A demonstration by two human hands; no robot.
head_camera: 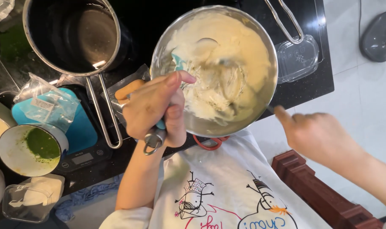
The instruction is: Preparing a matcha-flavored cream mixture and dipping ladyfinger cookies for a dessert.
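Below, black counter (311, 85) (glossy, crowded) meets pale tiled floor (371, 106).

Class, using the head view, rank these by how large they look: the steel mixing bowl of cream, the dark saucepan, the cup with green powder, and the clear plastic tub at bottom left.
1. Steel mixing bowl, though it sits nearer the camera.
2. Dark saucepan, partly cut off at the top edge.
3. Cup with green powder and clear plastic tub: too alike to rank.

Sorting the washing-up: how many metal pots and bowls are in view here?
2: a dark steel saucepan at the top left, and a shiny steel mixing bowl of pale cream at the centre, stirred by the left hand. More may lie beyond the picture's edge.
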